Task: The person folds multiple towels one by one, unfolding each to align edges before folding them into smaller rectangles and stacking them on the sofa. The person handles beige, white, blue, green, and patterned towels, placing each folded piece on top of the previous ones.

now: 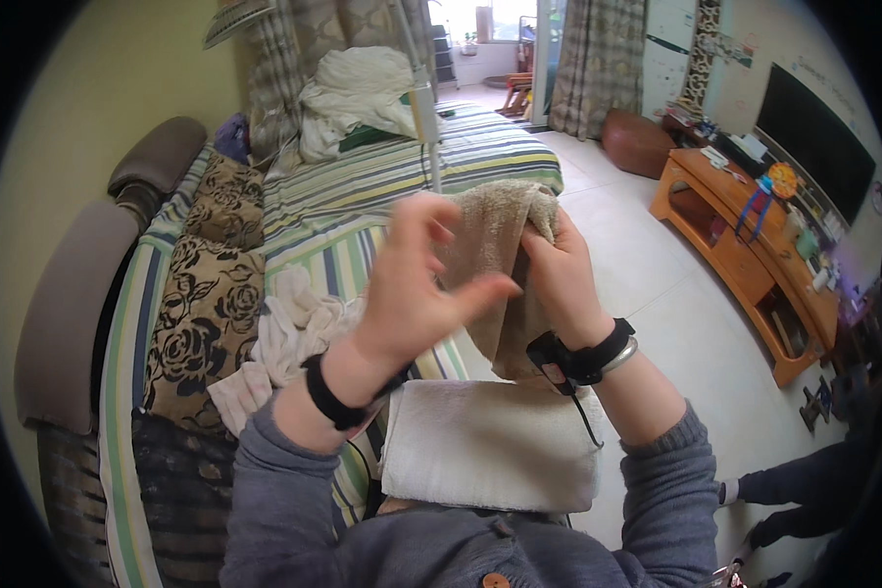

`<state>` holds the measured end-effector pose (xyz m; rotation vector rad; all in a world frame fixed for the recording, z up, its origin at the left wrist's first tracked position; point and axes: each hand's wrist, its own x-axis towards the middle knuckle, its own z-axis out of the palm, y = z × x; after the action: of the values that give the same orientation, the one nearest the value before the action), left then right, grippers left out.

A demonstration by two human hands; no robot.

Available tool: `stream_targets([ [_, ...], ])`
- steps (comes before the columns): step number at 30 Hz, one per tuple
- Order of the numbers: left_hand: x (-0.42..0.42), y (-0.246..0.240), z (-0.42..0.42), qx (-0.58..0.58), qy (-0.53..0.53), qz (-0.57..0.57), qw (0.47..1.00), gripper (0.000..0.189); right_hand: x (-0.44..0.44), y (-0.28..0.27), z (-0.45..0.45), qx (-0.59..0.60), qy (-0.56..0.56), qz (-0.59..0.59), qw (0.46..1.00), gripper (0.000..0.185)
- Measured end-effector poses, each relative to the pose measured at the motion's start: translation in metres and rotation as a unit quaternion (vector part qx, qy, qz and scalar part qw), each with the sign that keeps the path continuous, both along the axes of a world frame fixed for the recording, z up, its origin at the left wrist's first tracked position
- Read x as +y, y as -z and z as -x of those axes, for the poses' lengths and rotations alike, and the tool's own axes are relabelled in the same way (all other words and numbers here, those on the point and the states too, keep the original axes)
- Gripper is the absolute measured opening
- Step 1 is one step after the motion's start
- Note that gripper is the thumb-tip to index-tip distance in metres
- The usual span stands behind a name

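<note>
My right hand (562, 268) grips a brown terry towel (489, 257) by its upper right edge, and the cloth hangs down from there. Just left of the towel is my left hand (419, 283), blurred, its thumb and fingers spread apart with nothing between them. Part of the thumb overlaps the towel in the view; whether it touches the cloth I cannot tell. Below both hands a folded white towel (489, 448) lies flat, close against my body. Crumpled white cloths (294, 331) lie to the left on the striped sofa cover (353, 257).
Black-and-tan floral cushions (202, 323) line the sofa's back. A pale pole (426, 110) rises beyond the towel. At the right stands a wooden TV cabinet (750, 257) holding many small things. A person's legs (794, 478) show at lower right, on the tiled floor (654, 309).
</note>
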<state>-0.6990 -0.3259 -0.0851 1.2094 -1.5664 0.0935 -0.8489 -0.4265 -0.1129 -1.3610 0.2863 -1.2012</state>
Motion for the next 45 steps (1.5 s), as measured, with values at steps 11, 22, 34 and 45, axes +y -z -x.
stream_targets([
  [11, -0.069, 0.006, 0.018, 0.144, 0.098, -0.216, 0.961, 0.017, -0.002, -0.025, 0.071, 0.048, -0.053, -0.107, 0.992, 0.035],
  [22, -0.085, -0.043, -0.012, 0.347, 0.208, -0.255, 0.878, 0.032, -0.040, -0.039, 0.126, -0.086, -0.016, -0.116, 0.989, 0.052],
  [34, -0.084, -0.073, -0.010, 0.389, 0.452, -0.107, 0.795, 0.050, -0.011, -0.018, 0.100, -0.013, -0.225, -0.040, 0.973, 0.095],
  [45, -0.068, -0.053, -0.067, 0.202, 0.149, -0.312, 0.916, 0.033, -0.054, -0.053, 0.157, -0.085, -0.088, 0.007, 0.992, 0.063],
])
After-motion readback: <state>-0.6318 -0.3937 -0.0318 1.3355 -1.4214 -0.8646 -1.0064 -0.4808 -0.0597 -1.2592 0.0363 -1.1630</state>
